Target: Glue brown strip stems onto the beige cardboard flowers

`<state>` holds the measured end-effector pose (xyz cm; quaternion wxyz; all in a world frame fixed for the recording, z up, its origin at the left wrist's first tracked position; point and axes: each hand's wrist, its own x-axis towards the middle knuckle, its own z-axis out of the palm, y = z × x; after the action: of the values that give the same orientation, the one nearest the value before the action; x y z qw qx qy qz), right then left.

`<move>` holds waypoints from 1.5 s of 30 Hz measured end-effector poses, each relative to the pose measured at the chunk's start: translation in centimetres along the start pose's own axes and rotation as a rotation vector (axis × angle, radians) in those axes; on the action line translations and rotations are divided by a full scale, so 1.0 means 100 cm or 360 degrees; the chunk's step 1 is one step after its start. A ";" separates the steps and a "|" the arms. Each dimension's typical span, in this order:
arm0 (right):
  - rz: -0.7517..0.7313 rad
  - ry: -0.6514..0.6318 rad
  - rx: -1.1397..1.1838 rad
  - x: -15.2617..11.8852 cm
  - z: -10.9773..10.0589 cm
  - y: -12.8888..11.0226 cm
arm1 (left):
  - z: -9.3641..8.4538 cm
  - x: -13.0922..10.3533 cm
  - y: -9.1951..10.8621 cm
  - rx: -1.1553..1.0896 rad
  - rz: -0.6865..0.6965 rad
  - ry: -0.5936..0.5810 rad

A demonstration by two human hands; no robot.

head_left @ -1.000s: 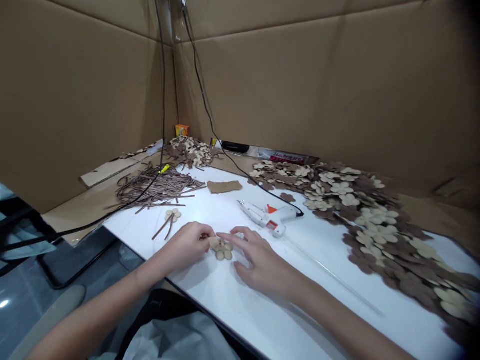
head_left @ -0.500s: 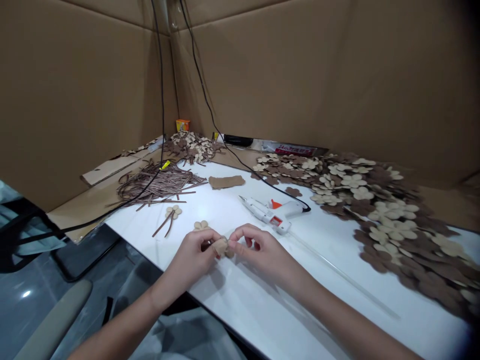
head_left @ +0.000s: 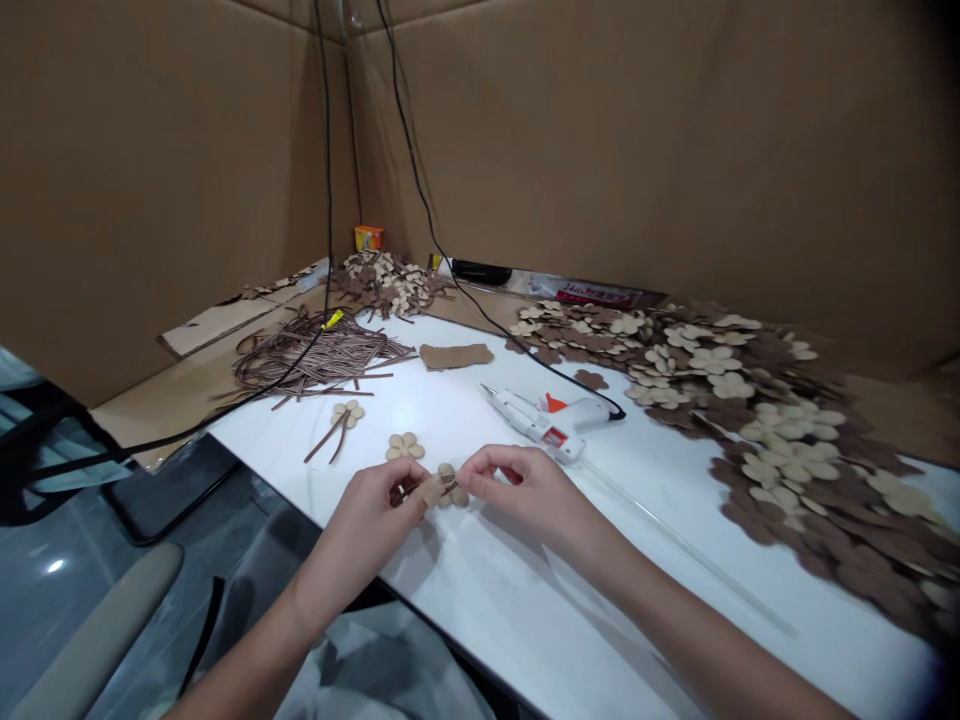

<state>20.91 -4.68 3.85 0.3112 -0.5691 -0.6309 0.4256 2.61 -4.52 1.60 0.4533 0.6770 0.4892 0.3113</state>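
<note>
Near the table's front edge a small beige flower (head_left: 453,492) with a thin brown strip across it is held between my hands. My left hand (head_left: 386,505) pinches it from the left, a tan wrap round one fingertip. From the right, my right hand (head_left: 517,490) has thumb and forefinger closed at the strip's end. Just behind my left hand lies a loose beige flower (head_left: 404,447). Farther left is a beige flower with two brown strips (head_left: 347,414). The white glue gun (head_left: 536,420) rests behind my right hand, a clear glue stick out of its back.
A heap of brown strips (head_left: 315,350) lies at the back left, with a flower pile (head_left: 386,280) behind it. Brown and beige flowers (head_left: 780,440) cover the right side. A cardboard scrap (head_left: 456,356) lies mid-table. A black cable (head_left: 480,308) crosses to the glue gun.
The held flower has come more into view between my fingertips, its strip now showing. My left hand has shifted slightly left, uncovering the loose flower behind it.
</note>
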 end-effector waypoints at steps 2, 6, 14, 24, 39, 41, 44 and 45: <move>-0.0011 -0.0006 0.0024 -0.001 0.000 0.000 | 0.001 0.000 -0.001 -0.0046 0.0003 -0.0011; -0.0022 0.0003 0.0023 -0.001 0.001 0.001 | 0.000 0.000 0.000 -0.0135 -0.0049 -0.0041; -0.0005 0.0034 0.0092 -0.001 0.003 0.001 | -0.008 0.000 0.007 -0.0104 -0.0047 -0.0133; 0.0001 0.0026 0.0166 -0.002 0.011 0.005 | -0.001 0.011 -0.003 0.0137 0.0006 -0.0007; -0.0046 0.0112 0.0158 -0.006 0.015 0.011 | 0.001 0.019 -0.014 0.0270 0.0076 -0.0004; -0.0050 0.0125 0.0151 -0.005 0.016 0.013 | 0.003 0.017 -0.014 0.0299 0.0077 0.0055; -0.0051 0.0129 0.0151 -0.002 0.017 0.016 | 0.004 0.016 -0.013 0.0311 0.0067 0.0058; -0.0047 0.0125 0.0155 -0.002 0.018 0.016 | 0.004 0.016 -0.012 0.0309 0.0062 0.0037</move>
<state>20.12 -5.20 1.65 0.3693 -0.5604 -0.6050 0.4284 3.01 -2.98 0.33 0.3737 0.7235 0.5089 0.2790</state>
